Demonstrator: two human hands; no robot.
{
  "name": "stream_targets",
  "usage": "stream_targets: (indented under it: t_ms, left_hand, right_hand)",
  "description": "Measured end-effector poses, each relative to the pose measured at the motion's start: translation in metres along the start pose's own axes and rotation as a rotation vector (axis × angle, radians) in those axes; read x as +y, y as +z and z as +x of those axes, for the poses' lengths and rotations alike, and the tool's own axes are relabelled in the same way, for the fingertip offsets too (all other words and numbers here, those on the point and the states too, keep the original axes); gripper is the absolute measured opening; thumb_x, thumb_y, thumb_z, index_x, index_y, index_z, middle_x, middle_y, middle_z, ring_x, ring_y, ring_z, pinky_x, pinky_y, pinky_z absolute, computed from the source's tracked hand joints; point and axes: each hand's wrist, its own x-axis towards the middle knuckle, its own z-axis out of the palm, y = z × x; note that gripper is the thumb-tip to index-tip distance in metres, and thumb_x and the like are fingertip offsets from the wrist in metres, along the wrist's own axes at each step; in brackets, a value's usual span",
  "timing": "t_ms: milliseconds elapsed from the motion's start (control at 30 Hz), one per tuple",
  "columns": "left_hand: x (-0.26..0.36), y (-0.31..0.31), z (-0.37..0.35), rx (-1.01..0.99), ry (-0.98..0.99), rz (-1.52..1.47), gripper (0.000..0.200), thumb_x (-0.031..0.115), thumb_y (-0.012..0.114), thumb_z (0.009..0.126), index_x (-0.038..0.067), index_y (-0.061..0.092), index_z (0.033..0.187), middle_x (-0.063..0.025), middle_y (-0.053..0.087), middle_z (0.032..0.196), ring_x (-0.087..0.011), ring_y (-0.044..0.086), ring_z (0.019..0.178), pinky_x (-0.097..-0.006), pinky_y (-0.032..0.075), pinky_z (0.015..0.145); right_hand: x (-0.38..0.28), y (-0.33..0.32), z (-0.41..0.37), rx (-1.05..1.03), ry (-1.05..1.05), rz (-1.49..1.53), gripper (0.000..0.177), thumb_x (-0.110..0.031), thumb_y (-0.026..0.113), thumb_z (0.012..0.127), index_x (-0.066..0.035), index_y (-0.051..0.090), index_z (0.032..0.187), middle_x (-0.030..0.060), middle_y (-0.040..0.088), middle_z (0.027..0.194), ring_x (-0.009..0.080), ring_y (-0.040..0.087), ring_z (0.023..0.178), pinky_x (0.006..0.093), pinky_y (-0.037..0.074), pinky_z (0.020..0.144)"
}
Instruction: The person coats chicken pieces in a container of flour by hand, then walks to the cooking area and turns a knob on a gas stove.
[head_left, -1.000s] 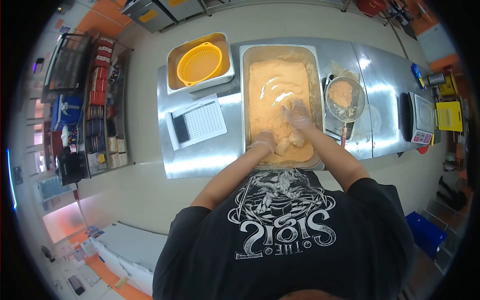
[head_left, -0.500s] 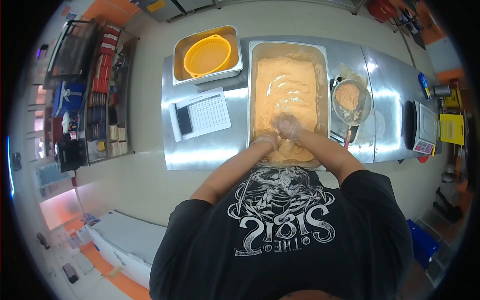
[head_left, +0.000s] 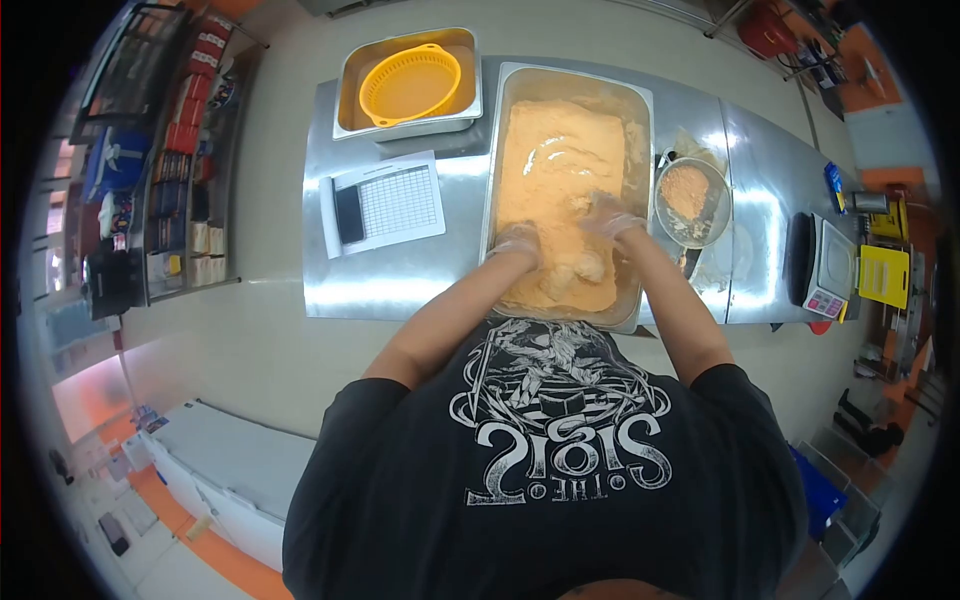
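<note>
A deep metal pan (head_left: 647, 130) holds a wide bed of orange breading powder (head_left: 560, 150). Both my hands are inside it, in clear plastic gloves. My left hand (head_left: 517, 240) presses into the powder by the left wall, its fingers sunk out of sight. Opposite, my right hand (head_left: 608, 218) lies in the powder near the right wall, touching a small clump (head_left: 579, 203); its fingers are coated and blurred. Closer to my body, a lumpy coated piece (head_left: 583, 268) rests on the powder between my forearms.
Right of the pan sits a round strainer (head_left: 690, 228) with orange crumbs. To the left are a clipboard with a gridded sheet (head_left: 400, 205) and a metal tub (head_left: 345, 120) holding a yellow basket (head_left: 410, 85). A scale (head_left: 832, 265) stands far right on the steel table (head_left: 380, 290).
My hands have moved apart, the left one leftward and the right one rightward and up. The lumpy piece between my forearms is now plainly visible. The view has shifted slightly.
</note>
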Motion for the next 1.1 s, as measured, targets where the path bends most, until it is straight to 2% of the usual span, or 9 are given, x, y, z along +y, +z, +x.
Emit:
stream_targets:
  t_ms: [167, 267, 367, 567, 667, 800, 867, 1000, 1100]
  left_hand:
    - [-0.012, 0.072, 0.062, 0.066, -0.184, -0.303, 0.035, 0.011, 0.057, 0.081, 0.001, 0.054, 0.114, -0.02, 0.058, 0.116, -0.0346, 0.055, 0.109, -0.0414, 0.047, 0.088]
    - [-0.004, 0.032, 0.038, -0.107, -0.116, -0.352, 0.036, 0.012, 0.058, 0.08, 0.0, 0.055, 0.113, -0.0212, 0.056, 0.118, -0.0332, 0.053, 0.113, -0.0386, 0.044, 0.091]
    - [-0.005, 0.005, 0.016, -0.165, 0.403, 0.33, 0.04, 0.022, 0.057, 0.08, -0.002, 0.057, 0.113, -0.0226, 0.054, 0.119, -0.032, 0.052, 0.114, -0.0364, 0.043, 0.093]
    - [-0.011, 0.024, 0.028, -0.292, 0.077, 0.087, 0.062, 0.051, 0.053, 0.078, 0.003, 0.056, 0.118, -0.0185, 0.053, 0.123, -0.0306, 0.052, 0.113, -0.037, 0.04, 0.094]
    - [-0.002, -0.007, -0.007, -0.4, 0.151, 0.101, 0.06, 0.048, 0.057, 0.078, 0.005, 0.055, 0.12, -0.021, 0.05, 0.126, -0.0306, 0.051, 0.115, -0.036, 0.04, 0.095]
    - [-0.007, 0.008, -0.008, -0.368, 0.12, 0.027, 0.072, 0.062, 0.043, 0.08, 0.009, 0.048, 0.128, -0.0166, 0.045, 0.133, -0.0294, 0.046, 0.119, -0.0365, 0.036, 0.097]
    - [0.002, 0.003, -0.026, -0.245, -0.003, 0.003, 0.071, 0.06, 0.039, 0.083, 0.01, 0.042, 0.133, -0.0197, 0.039, 0.137, -0.0298, 0.044, 0.122, -0.0374, 0.034, 0.1]
    - [-0.023, 0.048, -0.003, -0.206, 0.197, -0.12, 0.074, 0.062, 0.031, 0.084, 0.009, 0.04, 0.134, -0.0191, 0.037, 0.138, -0.0303, 0.042, 0.123, -0.0377, 0.031, 0.102]
    - [-0.04, 0.09, 0.038, -0.195, 0.089, -0.448, 0.074, 0.062, 0.031, 0.085, 0.007, 0.041, 0.133, -0.0194, 0.04, 0.136, -0.0307, 0.044, 0.12, -0.0376, 0.032, 0.1]
  right_hand:
    - [-0.026, 0.059, -0.016, 0.128, 0.007, 0.009, 0.051, -0.031, 0.059, 0.077, 0.005, 0.051, 0.113, 0.0278, 0.054, 0.114, 0.0371, 0.052, 0.109, 0.0397, 0.043, 0.091]
    - [-0.026, 0.098, -0.009, 0.03, 0.077, 0.106, 0.046, -0.033, 0.061, 0.076, 0.004, 0.056, 0.103, 0.0264, 0.059, 0.103, 0.0383, 0.059, 0.096, 0.0406, 0.047, 0.083]
    - [-0.005, 0.135, 0.03, -0.063, 0.093, 0.041, 0.043, -0.031, 0.06, 0.078, 0.005, 0.058, 0.103, 0.025, 0.061, 0.101, 0.0368, 0.062, 0.087, 0.0407, 0.049, 0.076]
    - [-0.025, 0.0, -0.038, -0.371, 0.048, -0.032, 0.054, -0.044, 0.048, 0.085, 0.0, 0.056, 0.116, 0.0221, 0.058, 0.114, 0.0323, 0.056, 0.105, 0.0398, 0.042, 0.089]
    - [-0.009, 0.028, -0.041, -0.44, 0.274, 0.02, 0.064, -0.053, 0.044, 0.085, -0.002, 0.05, 0.123, 0.0205, 0.052, 0.124, 0.0322, 0.05, 0.114, 0.0389, 0.036, 0.096]
    - [0.011, 0.11, -0.057, -0.4, 0.216, 0.29, 0.068, -0.058, 0.04, 0.086, -0.002, 0.051, 0.122, 0.019, 0.048, 0.128, 0.0312, 0.046, 0.119, 0.0388, 0.035, 0.098]
    - [-0.001, 0.125, -0.065, -0.331, 0.422, 0.452, 0.07, -0.059, 0.04, 0.085, -0.002, 0.049, 0.124, 0.02, 0.047, 0.129, 0.0309, 0.044, 0.12, 0.0367, 0.033, 0.1]
    - [-0.073, 0.083, -0.081, -0.112, 0.82, 0.832, 0.069, -0.057, 0.045, 0.084, 0.003, 0.053, 0.117, 0.02, 0.056, 0.117, 0.0288, 0.053, 0.109, 0.0387, 0.039, 0.092]
    - [-0.075, 0.092, -0.06, -0.135, 0.872, 1.003, 0.067, -0.055, 0.048, 0.082, 0.005, 0.057, 0.11, 0.0192, 0.061, 0.107, 0.0281, 0.057, 0.099, 0.0411, 0.043, 0.084]
